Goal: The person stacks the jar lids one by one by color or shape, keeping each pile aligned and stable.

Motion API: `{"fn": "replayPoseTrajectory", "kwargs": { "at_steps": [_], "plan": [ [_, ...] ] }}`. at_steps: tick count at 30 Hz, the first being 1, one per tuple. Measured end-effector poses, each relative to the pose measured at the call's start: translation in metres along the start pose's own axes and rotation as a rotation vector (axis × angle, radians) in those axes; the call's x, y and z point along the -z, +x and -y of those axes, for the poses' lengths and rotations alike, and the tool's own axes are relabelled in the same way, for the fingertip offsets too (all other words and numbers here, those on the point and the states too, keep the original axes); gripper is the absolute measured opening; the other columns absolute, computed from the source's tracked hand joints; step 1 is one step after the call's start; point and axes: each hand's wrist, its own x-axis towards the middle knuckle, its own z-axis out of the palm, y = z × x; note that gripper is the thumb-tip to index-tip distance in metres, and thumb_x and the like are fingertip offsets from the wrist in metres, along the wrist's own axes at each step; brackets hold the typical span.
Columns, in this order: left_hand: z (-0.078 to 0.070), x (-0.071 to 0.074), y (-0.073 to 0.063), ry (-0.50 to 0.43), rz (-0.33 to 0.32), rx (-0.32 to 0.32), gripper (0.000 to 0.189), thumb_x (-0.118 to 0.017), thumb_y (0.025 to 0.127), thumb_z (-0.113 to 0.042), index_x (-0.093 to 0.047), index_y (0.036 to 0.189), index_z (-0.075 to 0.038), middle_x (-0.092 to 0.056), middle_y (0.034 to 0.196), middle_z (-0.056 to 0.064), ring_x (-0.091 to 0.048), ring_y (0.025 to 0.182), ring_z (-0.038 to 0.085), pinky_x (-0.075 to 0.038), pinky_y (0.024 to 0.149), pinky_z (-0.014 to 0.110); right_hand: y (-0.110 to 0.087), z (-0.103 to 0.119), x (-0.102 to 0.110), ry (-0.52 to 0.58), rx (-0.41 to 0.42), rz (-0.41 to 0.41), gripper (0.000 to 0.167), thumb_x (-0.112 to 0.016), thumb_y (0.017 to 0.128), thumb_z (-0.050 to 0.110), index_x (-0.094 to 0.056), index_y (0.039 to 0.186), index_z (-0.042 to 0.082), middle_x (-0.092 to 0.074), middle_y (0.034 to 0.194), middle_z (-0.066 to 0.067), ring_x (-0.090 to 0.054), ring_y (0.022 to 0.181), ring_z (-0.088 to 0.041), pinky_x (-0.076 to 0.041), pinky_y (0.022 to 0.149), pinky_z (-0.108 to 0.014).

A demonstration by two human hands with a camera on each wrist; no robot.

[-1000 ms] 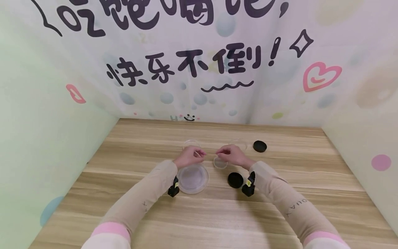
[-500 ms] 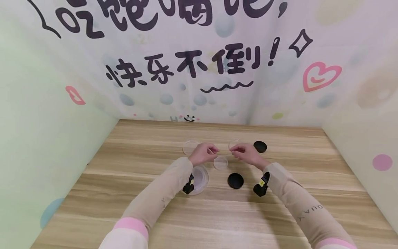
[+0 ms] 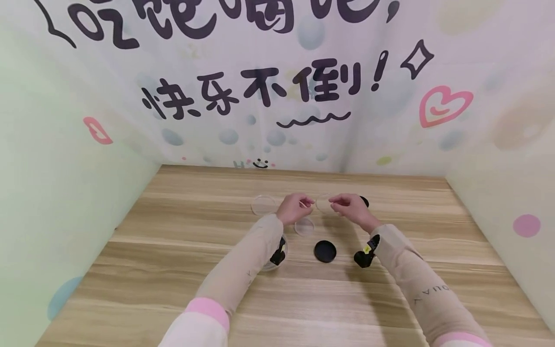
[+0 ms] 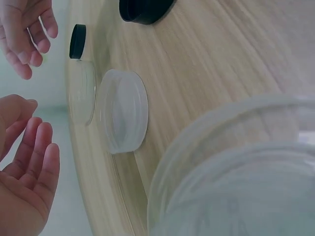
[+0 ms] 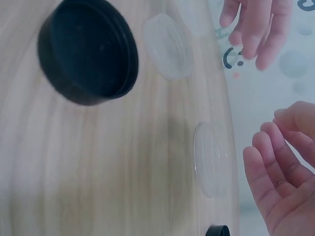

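Observation:
My left hand [image 3: 296,208] and right hand [image 3: 350,207] face each other above the back of the table, a small gap between them. In the left wrist view, the left hand's [image 4: 29,182] thumb comes close to its index fingertip, the other fingers bent. The right hand [image 5: 283,182] is posed much the same in its own wrist view. I cannot tell whether either pinches something thin. Below them lie a small clear round lid [image 3: 304,227] and a clear disc-like lid [image 3: 324,202]. One black lid [image 3: 325,251] lies nearer; another black lid [image 3: 365,200] is partly behind the right hand.
A large clear round lid or dish [image 3: 274,268] lies mostly under the left forearm. Another clear round lid [image 3: 262,206] sits at the back left. Black wrist cameras hang below both wrists. A printed cloth [image 3: 243,135] bounds the wooden table [image 3: 347,308] at the back.
Both hands have moved right and slightly back, keeping about the same gap. The left forearm now covers most of the large clear dish, and the right hand overlaps the far black lid.

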Motion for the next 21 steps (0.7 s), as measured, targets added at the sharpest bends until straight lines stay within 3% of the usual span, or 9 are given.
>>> {"fn": "replayPoseTrajectory", "kwargs": {
  "at_steps": [8,14,17,18,21],
  "plan": [
    [-0.002,-0.008,0.009,-0.015,-0.057,0.037,0.021,-0.057,0.079,-0.001,-0.062,0.099,0.001,-0.063,0.087,0.010,-0.059,0.080,0.019,-0.045,0.069,0.018,0.013,0.006,-0.006,-0.019,0.024,-0.099,0.025,-0.056,0.086,0.009,-0.058,0.107,-0.004,-0.060,0.101,-0.020,-0.057,0.084,-0.022,-0.050,0.067,-0.029],
    [0.002,-0.019,0.021,0.016,-0.065,0.017,0.029,-0.060,0.078,-0.004,-0.060,0.106,0.003,-0.063,0.090,0.010,-0.059,0.083,0.018,-0.046,0.072,0.021,0.020,0.003,-0.003,-0.029,-0.019,-0.157,0.027,-0.055,0.086,0.009,-0.057,0.109,-0.006,-0.060,0.101,-0.020,-0.056,0.086,-0.027,-0.050,0.066,-0.028],
    [0.012,-0.025,0.027,0.023,-0.055,0.042,0.034,-0.060,0.078,-0.009,-0.058,0.111,0.001,-0.062,0.093,0.008,-0.059,0.085,0.016,-0.047,0.075,0.024,0.024,-0.001,-0.002,-0.046,-0.037,-0.169,0.029,-0.054,0.087,0.012,-0.057,0.110,-0.006,-0.059,0.102,-0.020,-0.056,0.088,-0.028,-0.050,0.068,-0.029],
    [0.026,-0.031,0.034,0.012,-0.064,0.014,0.035,-0.062,0.078,-0.015,-0.058,0.111,-0.001,-0.062,0.092,0.005,-0.058,0.082,0.013,-0.046,0.072,0.022,0.025,-0.002,-0.001,-0.051,-0.044,-0.177,0.029,-0.054,0.087,0.013,-0.057,0.110,-0.005,-0.059,0.102,-0.020,-0.056,0.089,-0.028,-0.050,0.068,-0.030],
    [0.039,-0.040,0.043,0.015,-0.049,0.059,0.039,-0.063,0.077,-0.018,-0.057,0.114,-0.004,-0.062,0.096,0.002,-0.057,0.085,0.011,-0.045,0.074,0.021,0.028,-0.006,0.000,-0.067,-0.064,-0.202,0.030,-0.054,0.088,0.015,-0.057,0.110,-0.005,-0.059,0.103,-0.021,-0.057,0.089,-0.029,-0.050,0.070,-0.031]
  ]
}}
